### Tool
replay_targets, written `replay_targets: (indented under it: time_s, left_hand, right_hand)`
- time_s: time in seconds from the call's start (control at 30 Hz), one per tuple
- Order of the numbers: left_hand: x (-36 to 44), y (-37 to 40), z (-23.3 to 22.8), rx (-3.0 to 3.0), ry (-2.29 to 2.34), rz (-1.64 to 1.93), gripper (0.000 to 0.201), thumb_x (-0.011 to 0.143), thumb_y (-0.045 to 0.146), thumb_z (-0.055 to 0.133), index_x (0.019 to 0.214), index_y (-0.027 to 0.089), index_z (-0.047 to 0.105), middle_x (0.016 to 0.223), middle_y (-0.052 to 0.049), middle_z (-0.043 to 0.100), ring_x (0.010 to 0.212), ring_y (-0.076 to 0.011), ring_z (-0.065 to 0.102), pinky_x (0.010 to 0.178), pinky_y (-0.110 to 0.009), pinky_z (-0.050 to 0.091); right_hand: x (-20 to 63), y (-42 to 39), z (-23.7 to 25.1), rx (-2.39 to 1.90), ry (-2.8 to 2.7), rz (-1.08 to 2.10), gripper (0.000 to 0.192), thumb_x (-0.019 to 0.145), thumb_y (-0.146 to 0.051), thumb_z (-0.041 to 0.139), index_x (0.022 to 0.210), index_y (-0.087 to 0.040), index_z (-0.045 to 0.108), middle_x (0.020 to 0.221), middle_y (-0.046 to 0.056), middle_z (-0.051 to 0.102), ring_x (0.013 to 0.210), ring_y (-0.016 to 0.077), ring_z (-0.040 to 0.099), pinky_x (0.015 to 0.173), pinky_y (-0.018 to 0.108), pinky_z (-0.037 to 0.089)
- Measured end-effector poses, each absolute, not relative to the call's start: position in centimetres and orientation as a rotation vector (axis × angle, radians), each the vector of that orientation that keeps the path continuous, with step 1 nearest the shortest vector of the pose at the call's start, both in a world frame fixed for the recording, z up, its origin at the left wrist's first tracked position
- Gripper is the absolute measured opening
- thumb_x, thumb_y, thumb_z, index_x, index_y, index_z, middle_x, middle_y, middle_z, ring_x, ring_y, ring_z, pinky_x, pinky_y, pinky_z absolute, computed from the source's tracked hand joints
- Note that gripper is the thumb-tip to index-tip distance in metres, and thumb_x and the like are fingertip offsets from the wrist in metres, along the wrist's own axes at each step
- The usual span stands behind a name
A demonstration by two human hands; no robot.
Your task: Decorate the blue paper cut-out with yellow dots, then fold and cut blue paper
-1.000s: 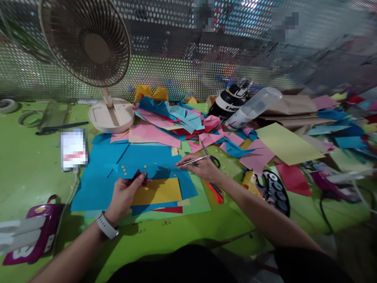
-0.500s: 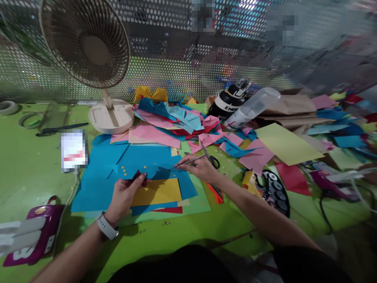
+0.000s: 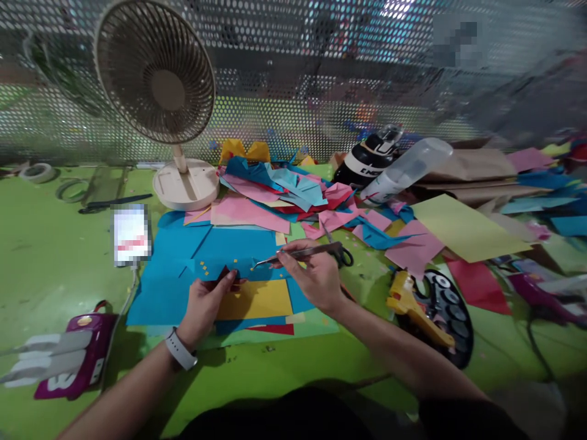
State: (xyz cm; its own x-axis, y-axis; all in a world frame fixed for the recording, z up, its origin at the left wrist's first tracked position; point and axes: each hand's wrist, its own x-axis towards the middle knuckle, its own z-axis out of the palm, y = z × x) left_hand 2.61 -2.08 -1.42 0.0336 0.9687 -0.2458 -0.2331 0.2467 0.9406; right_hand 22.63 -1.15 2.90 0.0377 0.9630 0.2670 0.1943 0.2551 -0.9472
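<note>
Left hand [image 3: 205, 305] closed on a small dark red paper piece [image 3: 225, 275], thumb and fingers pinching it just above the yellow sheet [image 3: 257, 299]. White watch [image 3: 180, 348] on the left wrist. Right hand [image 3: 314, 278] clamped on metal tweezers [image 3: 293, 254], tips pointing left toward the dark red piece and stopping just short of it; a tiny yellow square appears to sit at the tips, too small to confirm. Both hands over the blue sheet [image 3: 174, 275], near the middle of the green worktop [image 3: 55, 256]. Several small yellow squares scattered on the blue sheet beside the dark red piece. Scissors [image 3: 342, 253] lying just behind the right hand. Heap of pink, blue and red paper scraps [image 3: 275, 195] toward the far edge, with a beige desk fan [image 3: 169, 104] standing to its left. Black bottle [image 3: 371, 162] and clear bottle [image 3: 406, 168] lying near the far edge, right of the heap. Paint palette [image 3: 447, 305] with a yellow glue gun [image 3: 408, 299] on it, right of the right forearm. Purple object [image 3: 77, 360] near the left edge.
</note>
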Motion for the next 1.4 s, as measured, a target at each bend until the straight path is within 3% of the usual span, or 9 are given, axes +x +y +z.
replay_targets:
  time_s: [0.53, 0.83, 1.07, 1.4]
  left_hand:
    - [2.8, -2.2, -0.9, 0.86, 1.196, 1.118, 0.026, 0.066, 0.037, 0.078, 0.079, 0.014, 0.074, 0.074, -0.007, 0.076, 0.068, -0.0186, 0.069, 0.065, -0.027, 0.054]
    - [2.9, -2.3, -0.8, 0.831, 1.207, 1.119, 0.03, 0.063, 0.039, 0.081, 0.077, 0.014, 0.073, 0.076, -0.007, 0.075, 0.067, -0.0202, 0.07, 0.068, -0.03, 0.056]
    - [2.7, -2.4, -1.1, 0.838, 1.164, 1.119, 0.029, 0.067, 0.038, 0.079, 0.082, 0.014, 0.074, 0.083, -0.008, 0.076, 0.079, -0.0238, 0.071, 0.074, -0.033, 0.057]
    - [2.8, -2.4, -0.8, 0.813, 1.187, 1.11, 0.03, 0.065, 0.038, 0.079, 0.08, 0.013, 0.074, 0.08, -0.009, 0.076, 0.074, -0.0236, 0.072, 0.075, -0.035, 0.057]
  right_hand:
    - [20.7, -0.7, 2.6, -1.097, -1.579, 0.555, 0.002, 0.083, -0.023, 0.063, 0.083, -0.022, 0.061, 0.075, 0.0, 0.07, 0.066, 0.0136, 0.068, 0.059, 0.023, 0.055]
    - [20.4, -0.7, 2.6, -1.128, -1.56, 0.514, 0.004, 0.083, -0.024, 0.064, 0.084, -0.021, 0.061, 0.073, 0.0, 0.07, 0.063, 0.0137, 0.068, 0.058, 0.023, 0.055]
    - [20.6, -0.6, 2.6, -1.092, -1.642, 0.359, 0.003, 0.082, -0.023, 0.063, 0.084, -0.021, 0.062, 0.076, 0.001, 0.07, 0.064, 0.0135, 0.067, 0.062, 0.024, 0.055]
    - [21.3, -0.5, 2.3, -1.154, -1.532, 0.538, 0.013, 0.083, -0.031, 0.064, 0.092, -0.023, 0.061, 0.08, 0.002, 0.071, 0.065, 0.0171, 0.07, 0.062, 0.029, 0.058]
